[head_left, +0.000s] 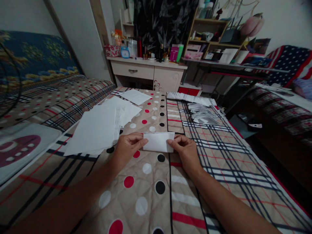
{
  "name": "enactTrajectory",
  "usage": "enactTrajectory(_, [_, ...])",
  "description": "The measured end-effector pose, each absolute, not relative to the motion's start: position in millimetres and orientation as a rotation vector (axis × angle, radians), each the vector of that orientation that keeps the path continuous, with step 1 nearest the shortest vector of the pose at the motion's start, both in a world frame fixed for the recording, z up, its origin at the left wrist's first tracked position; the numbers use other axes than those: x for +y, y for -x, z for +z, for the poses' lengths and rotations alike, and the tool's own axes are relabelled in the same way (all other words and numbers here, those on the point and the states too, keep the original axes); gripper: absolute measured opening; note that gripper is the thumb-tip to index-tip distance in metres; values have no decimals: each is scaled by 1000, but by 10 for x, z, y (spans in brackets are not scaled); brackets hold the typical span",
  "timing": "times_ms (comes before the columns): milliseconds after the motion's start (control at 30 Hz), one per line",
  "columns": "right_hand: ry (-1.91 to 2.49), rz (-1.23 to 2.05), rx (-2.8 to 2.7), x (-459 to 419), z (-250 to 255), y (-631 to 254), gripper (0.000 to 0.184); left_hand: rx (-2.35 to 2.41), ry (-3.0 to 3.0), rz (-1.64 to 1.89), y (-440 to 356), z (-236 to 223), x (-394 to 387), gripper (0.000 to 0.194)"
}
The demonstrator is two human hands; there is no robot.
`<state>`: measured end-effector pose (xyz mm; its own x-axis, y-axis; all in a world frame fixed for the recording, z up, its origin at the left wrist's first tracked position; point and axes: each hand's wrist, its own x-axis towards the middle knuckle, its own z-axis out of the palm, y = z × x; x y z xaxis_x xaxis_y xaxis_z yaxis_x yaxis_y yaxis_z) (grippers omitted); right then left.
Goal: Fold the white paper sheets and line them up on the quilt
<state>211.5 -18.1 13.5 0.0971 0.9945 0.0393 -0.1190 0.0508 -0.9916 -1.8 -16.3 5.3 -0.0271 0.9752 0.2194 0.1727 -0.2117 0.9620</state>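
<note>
A small white folded paper (158, 143) is held just above the bedspread, its long side running left to right. My left hand (128, 147) pinches its left end between thumb and fingers. At the opposite end, my right hand (186, 149) grips it the same way, thumb on the near face. To the left lies a spread of white paper sheets (94, 126), some with faint print along an edge. Beyond my right hand is a pile of small grey-and-white folded pieces (203, 114), whose kind I cannot make out.
The patterned bedspread (146, 185) lies under everything. A long whitish strip-like packet (191, 98) rests near its far edge. Behind stands a white dresser (133, 72) crowded with bottles and a blue clock (125, 52). A white bag (26, 146) sits at the left.
</note>
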Motion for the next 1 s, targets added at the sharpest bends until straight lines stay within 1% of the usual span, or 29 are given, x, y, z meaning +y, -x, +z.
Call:
enactTrajectory(267, [1057,1202,-1056,-180,112,-2121,31,1257,-1313,1270,-2,28,-172,22])
enactTrajectory(600, [1111,1065,-1021,-203,130,-2105,27,1265,-1369,1260,-28,75,-184,19])
enactTrajectory(1000, [1161,1029,-1001,-210,141,-2098,28,1304,-1377,1406,-23,46,-182,17])
